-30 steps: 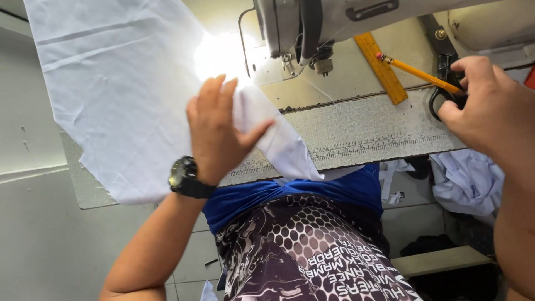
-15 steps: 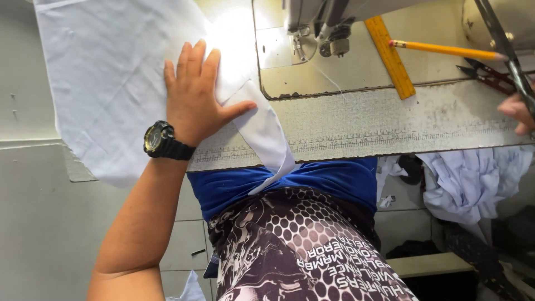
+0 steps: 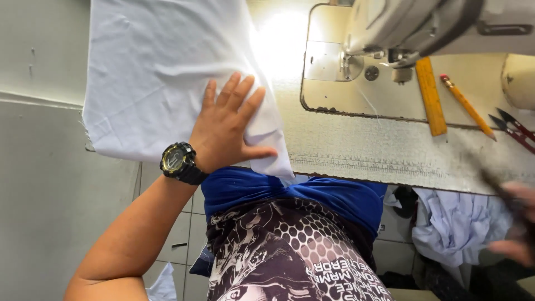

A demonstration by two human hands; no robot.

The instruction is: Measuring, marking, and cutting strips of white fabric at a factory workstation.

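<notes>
Fingers [image 3: 237,97] of the left hand [image 3: 225,131] lie spread flat, grasping nothing, on the white cloth [image 3: 161,72] at the table's near-left edge. Light, limp cloth; best pinched at a corner. Right hand [image 3: 515,223] too blurred to tell.

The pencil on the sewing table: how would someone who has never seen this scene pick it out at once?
Start at the sewing machine at the top right of the table. Just right of the needle area a flat orange-yellow ruler lies on the machine bed, and the pencil lies slantwise just right of it. It is thin and round with a red end, unlike the wide ruler or the dark scissors further right.
</notes>
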